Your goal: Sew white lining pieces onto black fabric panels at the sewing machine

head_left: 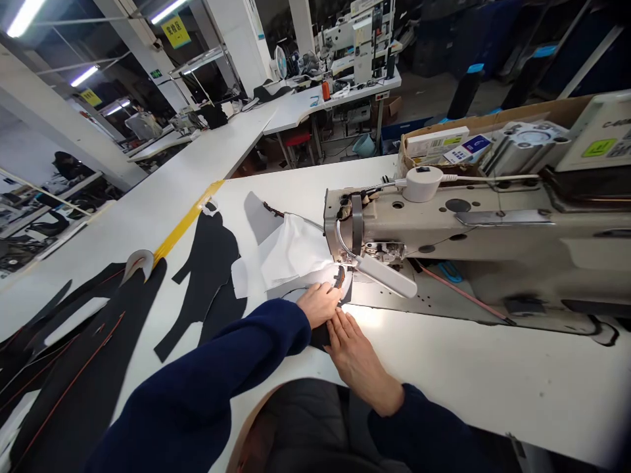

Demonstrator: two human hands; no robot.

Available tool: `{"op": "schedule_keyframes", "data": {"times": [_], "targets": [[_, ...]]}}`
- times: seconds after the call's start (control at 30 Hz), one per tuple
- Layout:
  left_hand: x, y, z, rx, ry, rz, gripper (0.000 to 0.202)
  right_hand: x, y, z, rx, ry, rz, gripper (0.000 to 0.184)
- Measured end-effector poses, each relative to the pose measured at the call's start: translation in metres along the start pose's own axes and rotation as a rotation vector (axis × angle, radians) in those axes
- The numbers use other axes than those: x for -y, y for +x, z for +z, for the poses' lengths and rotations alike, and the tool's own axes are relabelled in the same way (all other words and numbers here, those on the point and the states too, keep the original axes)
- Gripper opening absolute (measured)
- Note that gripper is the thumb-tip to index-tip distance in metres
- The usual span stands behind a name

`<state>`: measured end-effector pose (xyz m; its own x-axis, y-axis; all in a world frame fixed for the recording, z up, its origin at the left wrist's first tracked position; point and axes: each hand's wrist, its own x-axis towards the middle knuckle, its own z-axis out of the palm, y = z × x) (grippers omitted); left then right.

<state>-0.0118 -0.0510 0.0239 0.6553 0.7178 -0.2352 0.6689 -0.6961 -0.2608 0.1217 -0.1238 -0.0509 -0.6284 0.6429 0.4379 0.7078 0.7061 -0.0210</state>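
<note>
My left hand [319, 303] is curled, knuckles up, pressing a small dark fabric piece [319, 336] onto the white table just in front of the sewing machine's needle area [345, 272]. My right hand [355, 351] lies flat beside it with fingers stretched forward, holding the same fabric down. A white fabric piece [290, 256] lies crumpled behind my left hand, next to the machine head. The grey industrial sewing machine [473, 243] stretches off to the right, with a small lamp [389, 276] lighting the spot by my fingers.
Black cut fabric pieces [210, 269] and a long stack with red stitching [73, 374] lie to the left on the white table [468, 374]. A yellow tape strip [190, 220] crosses it. A cardboard box [493, 128] sits behind the machine. More sewing stations [355, 46] stand at the back.
</note>
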Motion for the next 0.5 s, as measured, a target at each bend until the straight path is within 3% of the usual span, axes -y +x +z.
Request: {"op": "schedule_keyframes", "data": {"times": [0.13, 0.5], "targets": [[-0.009, 0.008, 0.0, 0.018, -0.016, -0.021, 0.029, 0.003, -0.001, -0.002, 0.01, -0.004, -0.005, 0.047], [-0.008, 0.022, 0.001, -0.009, -0.039, -0.058, 0.029, 0.001, 0.004, 0.001, 0.039, -0.044, 0.007, 0.043]]}}
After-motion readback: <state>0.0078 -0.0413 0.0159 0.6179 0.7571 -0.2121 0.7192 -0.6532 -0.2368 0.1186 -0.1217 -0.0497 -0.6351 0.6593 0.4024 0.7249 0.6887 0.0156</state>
